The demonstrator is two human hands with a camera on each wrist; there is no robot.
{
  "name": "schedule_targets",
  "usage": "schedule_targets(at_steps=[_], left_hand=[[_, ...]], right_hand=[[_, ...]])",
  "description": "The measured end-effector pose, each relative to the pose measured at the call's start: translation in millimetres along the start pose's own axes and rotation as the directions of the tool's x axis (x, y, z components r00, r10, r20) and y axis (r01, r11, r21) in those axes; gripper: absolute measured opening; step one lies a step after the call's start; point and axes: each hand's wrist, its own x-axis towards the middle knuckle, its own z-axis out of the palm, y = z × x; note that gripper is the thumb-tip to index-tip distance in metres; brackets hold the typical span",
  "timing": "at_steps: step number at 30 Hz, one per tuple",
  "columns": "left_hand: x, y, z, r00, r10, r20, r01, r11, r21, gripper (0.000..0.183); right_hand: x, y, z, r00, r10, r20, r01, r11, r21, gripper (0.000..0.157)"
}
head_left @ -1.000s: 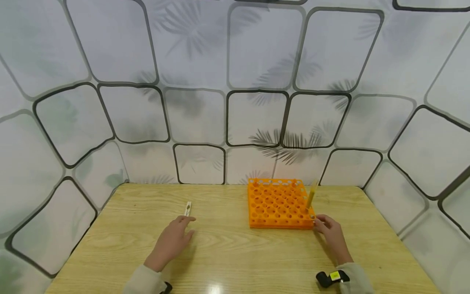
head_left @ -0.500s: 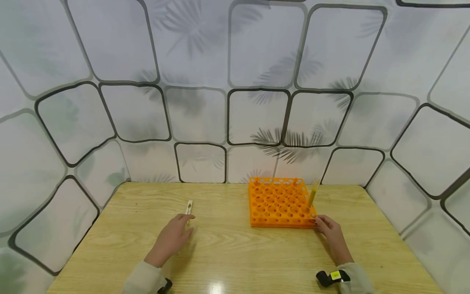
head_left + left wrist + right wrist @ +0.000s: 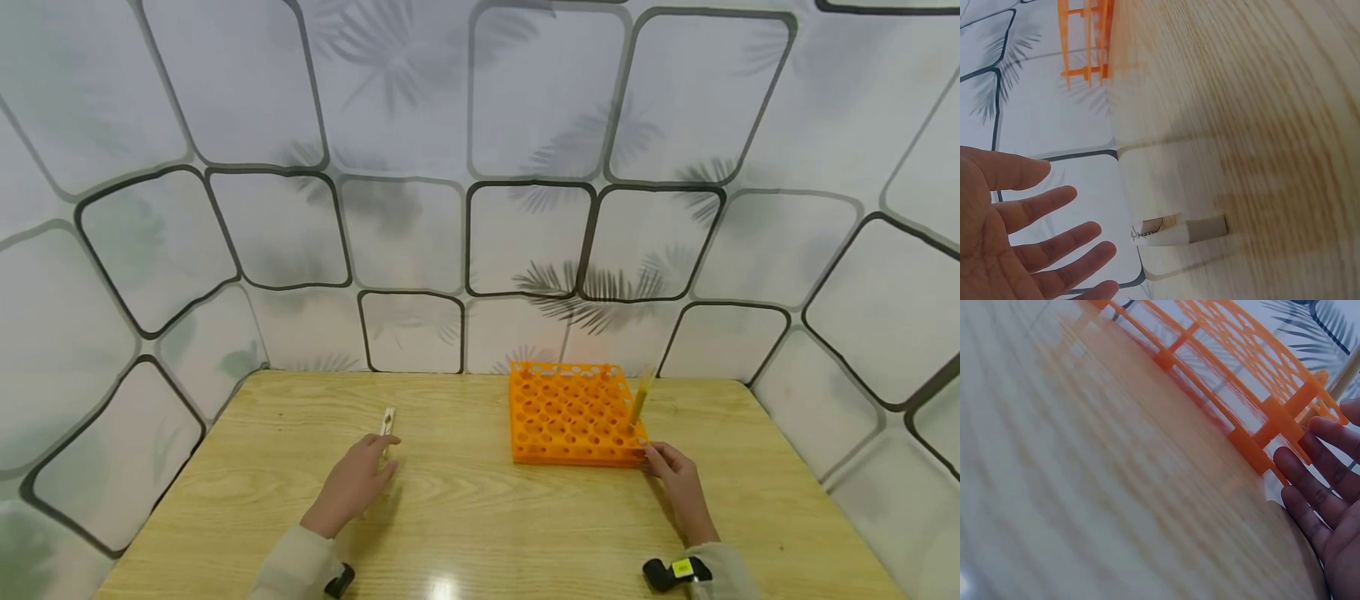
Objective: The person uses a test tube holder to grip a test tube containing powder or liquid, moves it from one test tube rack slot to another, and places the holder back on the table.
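An orange test tube rack (image 3: pixel 573 408) with rows of round holes stands right of the table's middle. One tube with yellow contents (image 3: pixel 639 402) leans in a hole on its right side. My right hand (image 3: pixel 678 483) pinches the front right corner of the rack; in the right wrist view its fingers (image 3: pixel 1310 475) lie along the rack's end, thumb above. My left hand (image 3: pixel 352 485) hovers with spread, relaxed fingers beside a wooden clip (image 3: pixel 387 419) with a metal spring, partly hidden behind the fingers in the head view. That palm holds nothing in the left wrist view.
The pale wooden table (image 3: pixel 480 517) reaches back to a patterned wall covering (image 3: pixel 405 242) that also closes in both sides. A black wrist camera with a yellow label (image 3: pixel 678 571) sits at the right sleeve.
The head view has shifted slightly. Both hands stay almost in place, the right at the rack's corner and the left by the wooden clip.
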Motion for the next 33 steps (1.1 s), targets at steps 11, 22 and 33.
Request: schedule_targets(at_steps=[11,22,33], left_hand=[[5.0,-2.7,3.0,0.998,-0.06,0.034,0.058,0.996,0.063,0.055],[10.8,-6.3,11.2,0.989,-0.136,0.053,0.129,0.984,0.119,0.065],[11.3,-10.9,16.1,0.971,-0.23,0.059,0.225,0.97,0.09,0.047]], right_hand=[[6,-9,-6.9,0.986,0.149,0.071,-0.15,0.989,0.003,0.044],[4,-17,-6.0,0.971,0.225,0.087,-0.226,0.974,0.008,0.041],[8,-16,-8.9,0.965,0.229,0.128,-0.227,0.973,-0.032,0.046]])
